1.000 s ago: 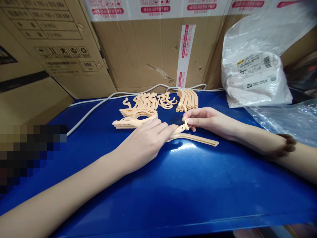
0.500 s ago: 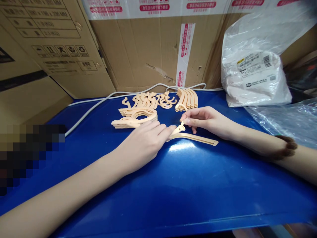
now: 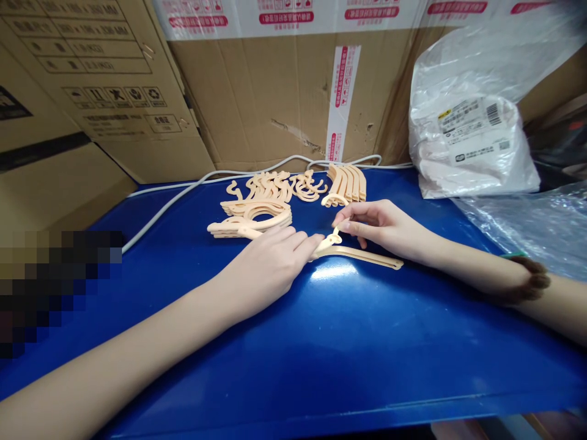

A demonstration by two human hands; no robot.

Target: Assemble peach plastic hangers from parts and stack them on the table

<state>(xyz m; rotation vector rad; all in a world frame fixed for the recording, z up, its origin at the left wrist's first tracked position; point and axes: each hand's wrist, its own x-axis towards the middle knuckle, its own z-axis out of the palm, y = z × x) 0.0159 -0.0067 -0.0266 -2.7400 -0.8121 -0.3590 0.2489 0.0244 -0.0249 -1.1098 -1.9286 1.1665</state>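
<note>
Over the blue table, my left hand [image 3: 275, 260] is closed on the near end of a beige plastic folding hanger [image 3: 367, 255]; its fingers hide part of it. One slim arm of the hanger sticks out to the right. With thumb and forefinger, my right hand [image 3: 383, 225] pinches a small beige hook [image 3: 336, 234] standing at the hanger's middle joint. Just behind my left hand is a stack of beige hanger pieces [image 3: 229, 227]. Beyond my right hand, several curved hanger arms [image 3: 351, 180] lie side by side, with a curved piece [image 3: 334, 200] at their front.
Loose hooks [image 3: 306, 188] and wavy beige pieces [image 3: 270, 183] lie at the back of the table [image 3: 321, 354]. A white cable [image 3: 167, 221] runs behind them along cardboard boxes [image 3: 275, 91]. At the right stands a white plastic bag [image 3: 472, 134] beside clear plastic film [image 3: 536, 226].
My right hand and the hook have shifted very slightly, the hook now leaning a little more to the left. My left hand keeps its hold on the hanger.
</note>
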